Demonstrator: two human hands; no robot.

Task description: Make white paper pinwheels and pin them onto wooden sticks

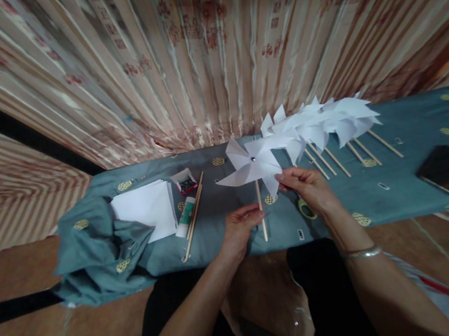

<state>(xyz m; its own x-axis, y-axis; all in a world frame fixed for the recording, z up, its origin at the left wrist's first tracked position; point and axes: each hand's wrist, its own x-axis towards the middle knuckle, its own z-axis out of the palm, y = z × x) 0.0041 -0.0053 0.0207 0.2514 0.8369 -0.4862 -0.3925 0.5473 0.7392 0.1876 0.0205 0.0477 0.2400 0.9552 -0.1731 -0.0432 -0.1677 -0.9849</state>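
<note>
A white paper pinwheel [245, 169] with a shiny pin at its centre is held up over the cloth-covered table. My left hand [238, 227] pinches its thin wooden stick. With thumb and fingers, my right hand [303, 182] grips the tip of the pinwheel's lower right blade. Behind and to the right lies a row of several overlapping white pinwheels [325, 119], their sticks pointing toward me. Partly under my right wrist is a pair of scissors [306, 208], of which a greenish handle loop shows.
On the left are a stack of white paper [147, 206], a small box of dark pins [185, 183], a glue stick [185, 217] and loose wooden sticks [195, 216]. A dark flat object [448, 169] lies at right. Bunched cloth [98, 250] covers the left end; a curtain [209, 54] hangs behind.
</note>
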